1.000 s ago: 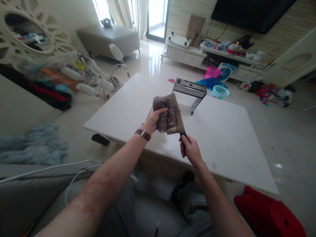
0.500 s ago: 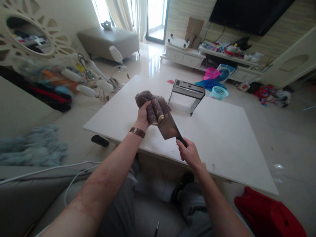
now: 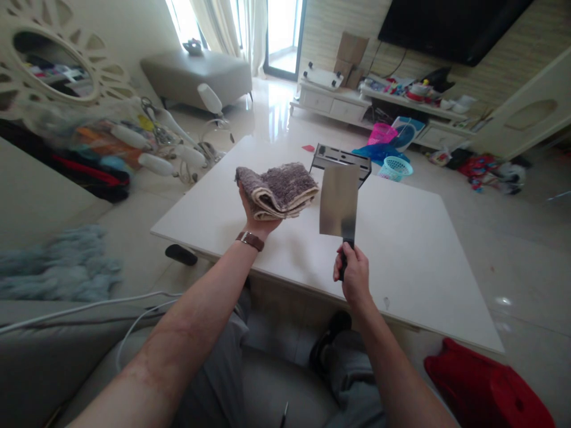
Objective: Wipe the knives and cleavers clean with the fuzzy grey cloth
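A folded, fuzzy grey-brown cloth (image 3: 285,184) with pale edges rests in my left hand (image 3: 259,221), which grips it from below and behind; most of those fingers are hidden under it. My right hand (image 3: 354,270) is wrapped around the black handle of a cleaver (image 3: 339,199). The blade points up and away, its broad side facing me, apart from the cloth. Both are held above the white table (image 3: 401,255). Behind the blade stands a knife block (image 3: 341,156) with a slotted dark top, partly covered by the cleaver.
A red bag-like object (image 3: 486,386) lies by the table's near right corner. Beyond the far edge are a light-blue basket (image 3: 395,169), a pink basket (image 3: 382,134) and blue plastic (image 3: 375,153). A lamp with several white shades (image 3: 190,156) stands at left.
The cleaver has come away from the cloth, moving right and turning upright. My left hand has turned over, so the cloth now lies open-edged toward me on the palm.
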Demonstrator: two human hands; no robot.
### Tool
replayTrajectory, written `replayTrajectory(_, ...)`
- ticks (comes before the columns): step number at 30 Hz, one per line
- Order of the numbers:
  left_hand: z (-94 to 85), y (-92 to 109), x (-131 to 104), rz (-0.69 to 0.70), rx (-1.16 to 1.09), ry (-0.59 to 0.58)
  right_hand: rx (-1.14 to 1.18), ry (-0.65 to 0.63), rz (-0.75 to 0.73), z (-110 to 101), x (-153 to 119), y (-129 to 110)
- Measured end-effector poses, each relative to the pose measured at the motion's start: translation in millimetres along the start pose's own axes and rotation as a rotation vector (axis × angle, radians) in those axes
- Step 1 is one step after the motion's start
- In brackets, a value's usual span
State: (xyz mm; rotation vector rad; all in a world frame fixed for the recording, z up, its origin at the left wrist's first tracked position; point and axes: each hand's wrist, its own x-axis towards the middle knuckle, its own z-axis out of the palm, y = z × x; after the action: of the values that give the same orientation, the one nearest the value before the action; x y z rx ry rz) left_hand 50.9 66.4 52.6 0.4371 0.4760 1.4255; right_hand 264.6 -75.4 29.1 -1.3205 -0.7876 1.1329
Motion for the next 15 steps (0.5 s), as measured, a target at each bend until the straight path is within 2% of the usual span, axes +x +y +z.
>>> replayTrajectory(3, -6.3, -11.4, 1.8, -0.064, 0.032, 0.027, 0.001, 0.063, 0.004, -3.5, 3.0, 2.5)
replayTrajectory(7, -8.9, -28.5, 0.7, -0.158, 0.049, 0.043, -0.018, 0.073, 0.028, -3.3, 4.7, 4.0)
replayTrajectory(11, -4.5, -42.4, -5.5, -0.266, 0.038, 0.009, -0.032, 0.077, 0.045, 1.3, 5.2, 4.2)
replayTrajectory(15, 0.4, -50.2, -12.1, -0.345, 0.036, -0.079, -0.034, 0.103, 0.055, 2.5, 7.8, 6.5)
